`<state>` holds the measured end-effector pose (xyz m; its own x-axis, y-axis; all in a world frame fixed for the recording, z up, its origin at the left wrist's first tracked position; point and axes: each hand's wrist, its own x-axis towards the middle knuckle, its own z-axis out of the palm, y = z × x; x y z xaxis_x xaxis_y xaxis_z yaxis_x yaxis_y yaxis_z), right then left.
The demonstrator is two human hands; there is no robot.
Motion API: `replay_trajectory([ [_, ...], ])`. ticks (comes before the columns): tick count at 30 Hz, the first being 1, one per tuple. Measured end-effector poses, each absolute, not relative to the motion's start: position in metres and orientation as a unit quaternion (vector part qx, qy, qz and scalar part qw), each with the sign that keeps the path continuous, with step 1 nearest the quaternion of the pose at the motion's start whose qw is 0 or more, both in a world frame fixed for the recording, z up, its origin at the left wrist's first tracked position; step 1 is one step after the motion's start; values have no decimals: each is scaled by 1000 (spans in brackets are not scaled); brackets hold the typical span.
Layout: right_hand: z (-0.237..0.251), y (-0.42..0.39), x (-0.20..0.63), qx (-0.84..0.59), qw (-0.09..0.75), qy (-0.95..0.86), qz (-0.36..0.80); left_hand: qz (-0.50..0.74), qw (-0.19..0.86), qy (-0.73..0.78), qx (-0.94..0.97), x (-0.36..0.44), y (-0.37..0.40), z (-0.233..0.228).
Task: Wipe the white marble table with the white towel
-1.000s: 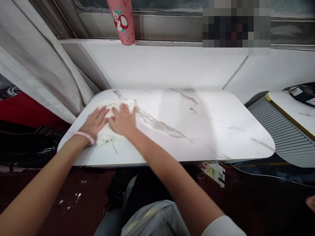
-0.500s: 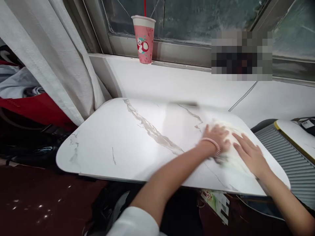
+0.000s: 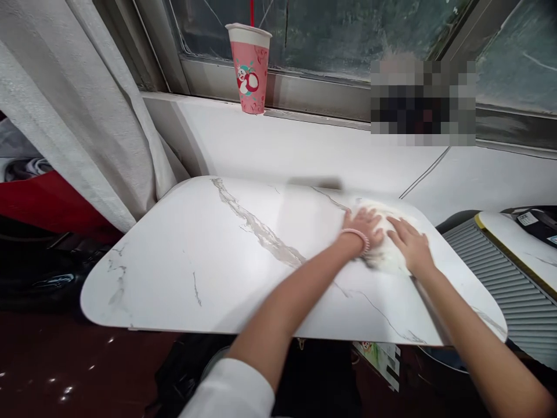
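Note:
A creamy white cloth (image 3: 394, 255), blurred at its edges, lies spread on the right part of the white marble-patterned table (image 3: 165, 249). A dark patch shows at its lower left edge; I cannot tell what that is. My left hand (image 3: 364, 226), with a pink coil band at the wrist, rests flat on the cloth's left side, fingers spread. Just right of it, my right hand (image 3: 411, 244) lies palm down on the cloth with its fingers stretched out. Neither hand grips the cloth.
A pink paper cup (image 3: 250, 69) with a red straw stands on the window sill behind the table. A pale curtain (image 3: 82, 87) hangs at the left. Beside the table's right end is a grey ribbed surface (image 3: 500, 284). A pixelated patch hides part of the window.
Both hands have moved away from me across the table, and the white cloth has shifted with them. The camera view has shifted slightly.

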<state>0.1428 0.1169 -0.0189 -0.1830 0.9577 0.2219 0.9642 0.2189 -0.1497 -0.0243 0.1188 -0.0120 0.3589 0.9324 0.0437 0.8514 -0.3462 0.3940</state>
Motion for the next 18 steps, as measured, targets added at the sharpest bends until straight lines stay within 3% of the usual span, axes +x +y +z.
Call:
replay_trajectory([
  [5, -3, 108, -26, -551, 120, -825, 43, 102, 103, 650, 746, -178, 88, -8],
  [11, -3, 39, -218, -360, 158, -915, 84, 121, 54, 780, 611, -362, -33, -9],
  [15, -4, -12, -300, -296, 172, -932, 121, 152, 36, 809, 566, -454, -107, -21],
  [18, -4, -23, -326, -265, 163, -937, 159, 149, 34, 789, 595, -494, -122, -24],
])
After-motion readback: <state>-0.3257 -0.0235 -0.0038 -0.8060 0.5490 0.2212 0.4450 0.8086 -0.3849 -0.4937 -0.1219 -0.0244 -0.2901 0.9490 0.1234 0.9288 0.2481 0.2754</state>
